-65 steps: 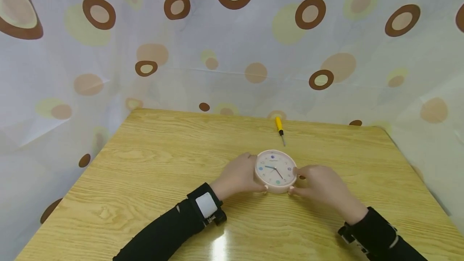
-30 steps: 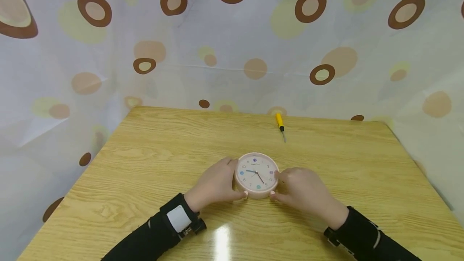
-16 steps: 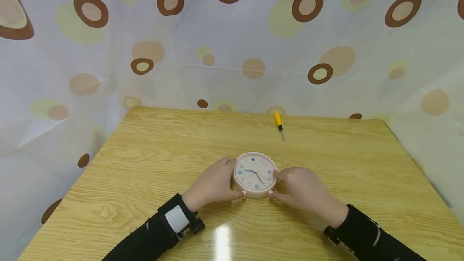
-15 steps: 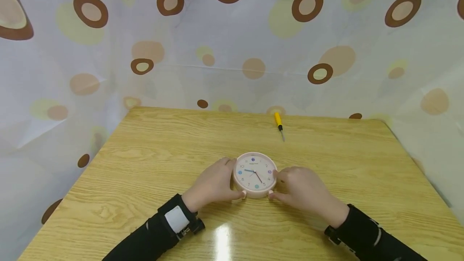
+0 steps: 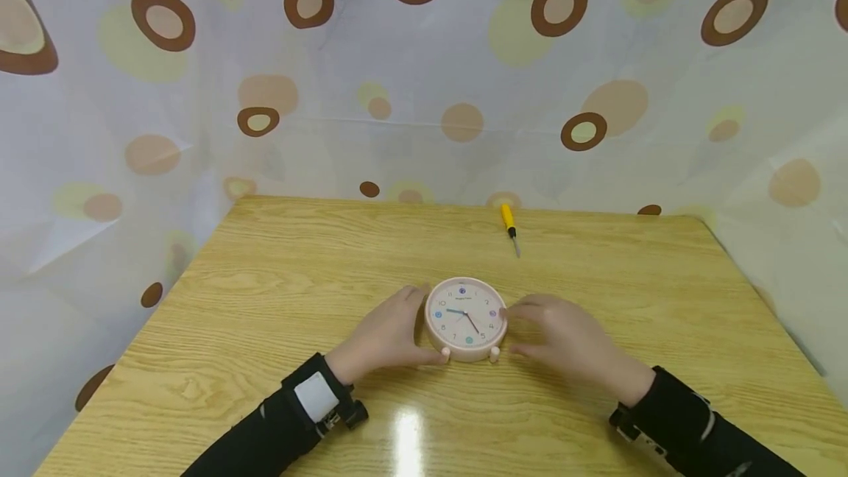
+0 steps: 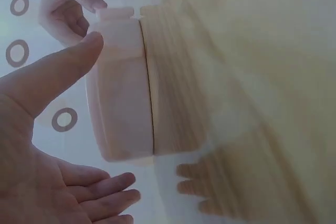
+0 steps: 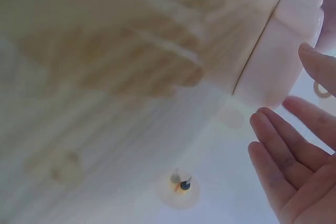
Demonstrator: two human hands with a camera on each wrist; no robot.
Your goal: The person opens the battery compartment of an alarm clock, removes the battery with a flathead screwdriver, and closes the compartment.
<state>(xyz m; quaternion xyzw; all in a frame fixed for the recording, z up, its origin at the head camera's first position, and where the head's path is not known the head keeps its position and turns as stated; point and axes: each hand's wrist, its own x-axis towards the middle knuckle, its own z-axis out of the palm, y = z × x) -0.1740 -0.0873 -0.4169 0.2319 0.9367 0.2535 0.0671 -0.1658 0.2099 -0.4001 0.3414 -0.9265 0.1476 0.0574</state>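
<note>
A round pale pink alarm clock [image 5: 466, 319] lies face up on the wooden table, its two short feet toward me. On its left side is my left hand [image 5: 387, 333], thumb by the left foot. The left wrist view shows that hand's fingers [image 6: 110, 198] stretched out and apart from the clock's side [image 6: 123, 98], while the thumb overlaps its edge; contact there is unclear. My right hand [image 5: 573, 337] is just off the clock's right side, with a gap at the thumb. Its fingers [image 7: 283, 156] look loosely extended in the right wrist view and hold nothing.
Behind the clock, near the table's far edge, lies a screwdriver [image 5: 509, 223] with a yellow handle, its tip toward me. A patterned white curtain [image 5: 424, 79] rises behind and beside the wooden table [image 5: 318, 263].
The clock slid left with both hands gripping it, then stopped. Since half a second ago, my right hand has let go and drawn right; the left hand's fingers have loosened.
</note>
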